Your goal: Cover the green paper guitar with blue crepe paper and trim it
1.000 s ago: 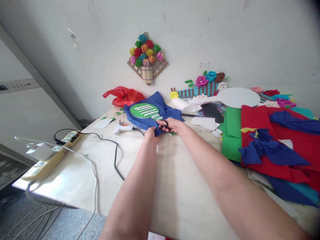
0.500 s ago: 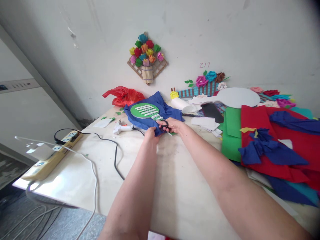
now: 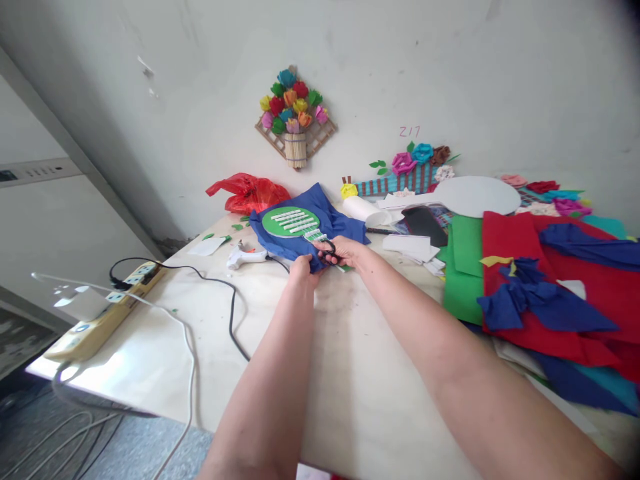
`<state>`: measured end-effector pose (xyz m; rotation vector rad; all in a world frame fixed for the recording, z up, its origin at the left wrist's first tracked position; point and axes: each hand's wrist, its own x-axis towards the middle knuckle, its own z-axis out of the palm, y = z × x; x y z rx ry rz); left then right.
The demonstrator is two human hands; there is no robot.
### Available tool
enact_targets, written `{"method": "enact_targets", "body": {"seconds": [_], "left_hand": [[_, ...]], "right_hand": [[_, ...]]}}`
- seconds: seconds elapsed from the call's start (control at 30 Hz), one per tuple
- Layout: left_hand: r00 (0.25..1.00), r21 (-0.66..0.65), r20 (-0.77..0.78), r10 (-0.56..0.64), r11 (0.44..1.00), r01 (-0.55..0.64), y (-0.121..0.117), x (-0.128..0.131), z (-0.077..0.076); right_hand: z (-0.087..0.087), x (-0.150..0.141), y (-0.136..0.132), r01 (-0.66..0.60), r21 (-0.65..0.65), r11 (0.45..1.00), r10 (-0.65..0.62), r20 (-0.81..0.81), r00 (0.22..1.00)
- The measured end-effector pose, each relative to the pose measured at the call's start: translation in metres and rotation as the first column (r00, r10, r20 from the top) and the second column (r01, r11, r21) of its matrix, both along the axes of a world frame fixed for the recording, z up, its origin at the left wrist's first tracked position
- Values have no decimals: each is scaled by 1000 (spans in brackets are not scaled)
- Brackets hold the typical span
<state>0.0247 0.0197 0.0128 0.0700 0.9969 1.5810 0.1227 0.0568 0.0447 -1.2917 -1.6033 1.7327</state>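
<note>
Blue crepe paper (image 3: 345, 227) lies spread on the table, and on it rests a green racket-shaped cutout (image 3: 273, 225) with white strips across its round head and its handle. My left hand (image 3: 303, 267) pinches the near edge of the blue paper. In my right hand (image 3: 347, 251) are black-handled scissors (image 3: 329, 248), close beside the cutout's handle; their blades are mostly hidden by the fingers and paper. A white glue gun (image 3: 246, 257) lies just left of the blue paper, its black cord trailing under my left forearm.
Left stands a power strip (image 3: 100, 313) with cords over the table edge. A red plastic bag (image 3: 250, 193) is behind. To the right lie white paper scraps (image 3: 407, 244), a dark phone-like slab (image 3: 425, 225), green sheets (image 3: 463, 267), red paper (image 3: 505, 233) and a white oval-headed cutout (image 3: 477, 195).
Almost nothing differs. Both hands, the scissors and the blue paper stay in place; the whole view has shifted very slightly.
</note>
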Motion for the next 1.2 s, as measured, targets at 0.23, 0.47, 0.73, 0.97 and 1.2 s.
{"method": "enact_targets", "body": {"seconds": [0.23, 0.47, 0.73, 0.97, 1.2], "left_hand": [[999, -18, -20, -30, 999, 30, 0, -1, 0], [995, -16, -32, 97, 995, -97, 3, -2, -4], [989, -38, -43, 142, 989, -144, 1, 1, -1], [988, -45, -52, 147, 988, -149, 3, 0, -4], [987, -51, -46, 153, 987, -155, 4, -1, -5]], "right_hand": [[-6, 3, 12, -115, -90, 989, 114, -20, 993], [-8, 10, 13, -134, -107, 985, 131, -34, 991], [-14, 7, 12, -64, -51, 997, 62, -24, 998], [-15, 5, 8, -32, 3, 999, 32, -7, 999], [-14, 5, 12, -95, -48, 994, 95, -3, 995]]}}
